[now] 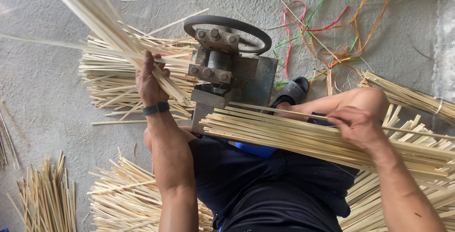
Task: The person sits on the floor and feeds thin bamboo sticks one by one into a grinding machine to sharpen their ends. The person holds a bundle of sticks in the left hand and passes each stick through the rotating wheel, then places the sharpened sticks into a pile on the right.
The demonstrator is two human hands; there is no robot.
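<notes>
My left hand [149, 78] grips a bundle of thin pale bamboo strips [102, 16] that fans up towards the top left, blurred at its far end. My right hand [358, 125] pinches a single long strip [265, 109] whose tip points at a grey metal machine [227, 71] with a round handwheel [227, 26]. Under my right hand a thick stack of long strips [294, 135] lies across my lap, one end by the machine's base.
Heaps of cut strips lie on the concrete floor behind the machine [109, 78], at the lower left [47, 199] and below my left arm [123, 199]. Coloured plastic strings [327, 37] lie at the top right. A black sandal [294, 90] sits beside the machine.
</notes>
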